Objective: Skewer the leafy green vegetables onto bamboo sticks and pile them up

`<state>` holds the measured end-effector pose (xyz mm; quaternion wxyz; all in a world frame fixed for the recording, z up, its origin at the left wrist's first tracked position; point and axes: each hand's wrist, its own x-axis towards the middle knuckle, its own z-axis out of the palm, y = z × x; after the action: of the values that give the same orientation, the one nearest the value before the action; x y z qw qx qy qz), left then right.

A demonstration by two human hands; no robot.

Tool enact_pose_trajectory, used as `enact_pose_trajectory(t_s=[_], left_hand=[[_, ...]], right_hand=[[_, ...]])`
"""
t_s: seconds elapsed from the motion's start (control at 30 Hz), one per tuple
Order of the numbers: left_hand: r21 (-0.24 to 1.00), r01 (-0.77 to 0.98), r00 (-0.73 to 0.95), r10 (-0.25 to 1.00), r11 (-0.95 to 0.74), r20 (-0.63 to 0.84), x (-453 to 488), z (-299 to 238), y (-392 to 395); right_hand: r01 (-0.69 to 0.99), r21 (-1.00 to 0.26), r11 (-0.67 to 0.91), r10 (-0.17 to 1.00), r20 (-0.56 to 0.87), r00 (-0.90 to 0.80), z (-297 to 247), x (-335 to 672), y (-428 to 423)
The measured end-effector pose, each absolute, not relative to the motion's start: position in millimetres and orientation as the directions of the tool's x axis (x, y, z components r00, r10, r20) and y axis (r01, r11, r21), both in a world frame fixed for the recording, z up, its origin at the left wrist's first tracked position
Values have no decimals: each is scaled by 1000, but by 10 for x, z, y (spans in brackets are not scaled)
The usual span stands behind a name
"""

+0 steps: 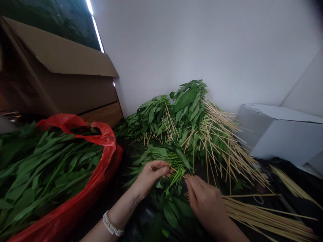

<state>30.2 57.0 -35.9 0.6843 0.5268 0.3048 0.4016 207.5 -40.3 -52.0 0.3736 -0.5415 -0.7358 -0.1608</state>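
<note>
My left hand (150, 175) is closed in a pinch on a bunch of green leafy stems (174, 168) at the middle of the dark table. My right hand (205, 201) is closed beside it, fingertips on the same stems, with what looks like a thin bamboo skewer at them. More loose leaves (171, 210) lie under both hands. A pearl bracelet (111, 224) is on my left wrist. Behind the hands rises a pile of skewered greens (191, 117) with many skewer ends sticking out to the right.
A red plastic bag (101, 168) full of greens stands at the left. Behind it is an open cardboard box (63, 67). Bare bamboo skewers (264, 215) lie at the lower right. A white box (280, 134) sits at the right against the white wall.
</note>
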Motion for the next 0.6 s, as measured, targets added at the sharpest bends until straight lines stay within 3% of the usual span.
enact_pose_trajectory(t_s=[0.33, 0.6], left_hand=[[967, -239, 387, 922, 86, 13, 299, -372, 581], [964, -251, 417, 909, 87, 27, 318, -385, 571]], right_hand=[[915, -172, 364, 670, 731, -129, -531, 2075, -400], [922, -157, 353, 679, 721, -137, -545, 2081, -399]])
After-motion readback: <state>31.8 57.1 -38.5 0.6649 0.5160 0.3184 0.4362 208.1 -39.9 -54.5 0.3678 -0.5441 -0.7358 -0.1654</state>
